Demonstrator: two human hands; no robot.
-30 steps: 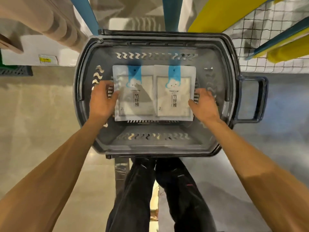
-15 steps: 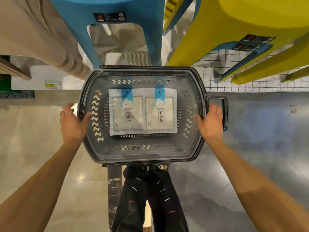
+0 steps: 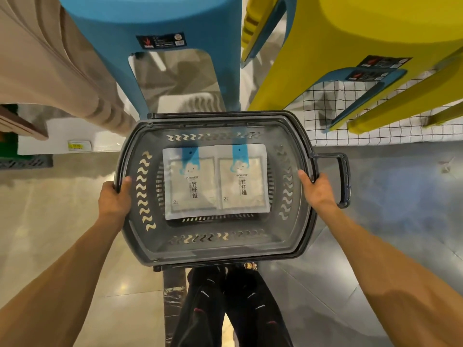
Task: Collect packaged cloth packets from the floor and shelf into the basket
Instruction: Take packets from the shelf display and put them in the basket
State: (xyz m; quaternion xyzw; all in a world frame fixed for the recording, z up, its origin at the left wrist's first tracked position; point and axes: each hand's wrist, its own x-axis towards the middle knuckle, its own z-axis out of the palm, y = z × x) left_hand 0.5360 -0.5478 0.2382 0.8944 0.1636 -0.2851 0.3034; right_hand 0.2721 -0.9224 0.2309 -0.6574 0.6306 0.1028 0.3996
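A dark grey plastic basket (image 3: 213, 249) with wavy slots is held below me. Two white cloth packets with blue tabs lie flat side by side on its bottom, the left packet (image 3: 189, 184) and the right packet (image 3: 241, 180). My left hand (image 3: 114, 199) grips the basket's left rim, thumb over the edge. On the opposite rim my right hand (image 3: 318, 191) grips just inside the side handle (image 3: 343, 181).
A blue stool (image 3: 160, 46) and yellow stools (image 3: 363, 53) stand right behind the basket on a white wire-grid shelf (image 3: 325, 126). Beige stacked stools (image 3: 50, 63) rise at the left. My dark-trousered legs (image 3: 225, 309) are below the basket, on a glossy tiled floor.
My hands left the packets inside the basket, moved out to its sides and closed on the rim. The basket now looks smaller in view, with more of the stools showing.
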